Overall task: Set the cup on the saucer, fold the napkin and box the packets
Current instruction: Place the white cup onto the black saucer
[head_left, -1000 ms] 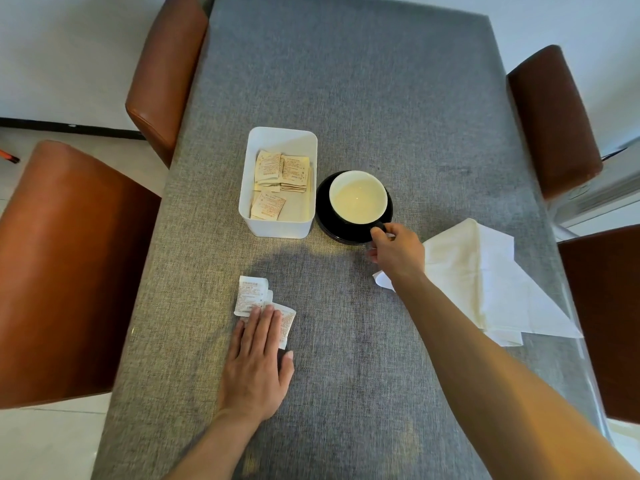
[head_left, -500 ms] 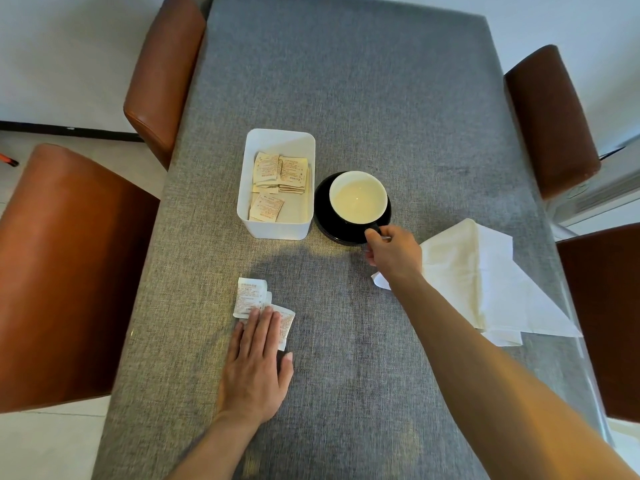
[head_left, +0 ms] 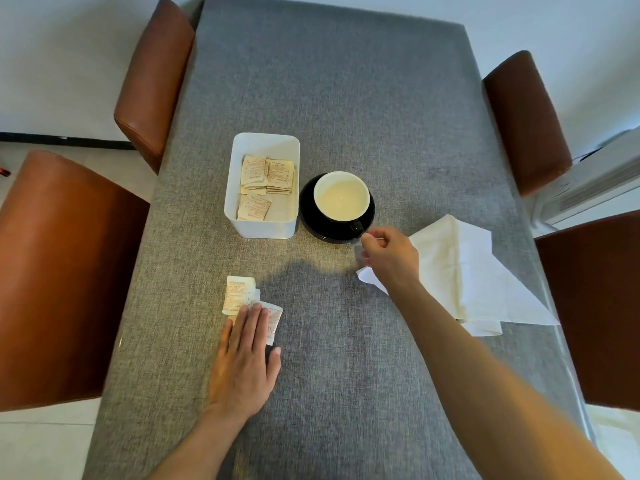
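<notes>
**Cup seated on saucer; napkin and loose packets still waiting**

Cup (head_left: pixel 341 196), white inside and dark outside, is sitting upright on the black saucer (head_left: pixel 311 221) at the centre of the frame, so I am counting that first step as done or all but done. My right hand (head_left: pixel 389 259) is hovering just below and to the right of the cup's handle, fingers loosely curled; I am seeing a small gap between its fingertips (head_left: pixel 367 237) and the handle, and I cannot tell whether anything is pinched between them.

Just left of the saucer, the white box (head_left: pixel 261 230) is already holding several packets (head_left: pixel 266 181). Two loose packets (head_left: pixel 239 294) are still lying on the grey table (head_left: pixel 346 98) in the lower left, and my left hand (head_left: pixel 242 362) is resting flat on them, fingers straight and together, pressing rather than gripping. Those are still needing to go in the box.

To the right, the napkin (head_left: pixel 460 268) is lying spread and rumpled, partly under my right wrist, so I am judging the folding as not yet done.

Against half a second ago, my right hand is drawing back from the handle, where its fingers were closed on it; the cup, saucer, box, packets and left hand are sitting where they were.
</notes>
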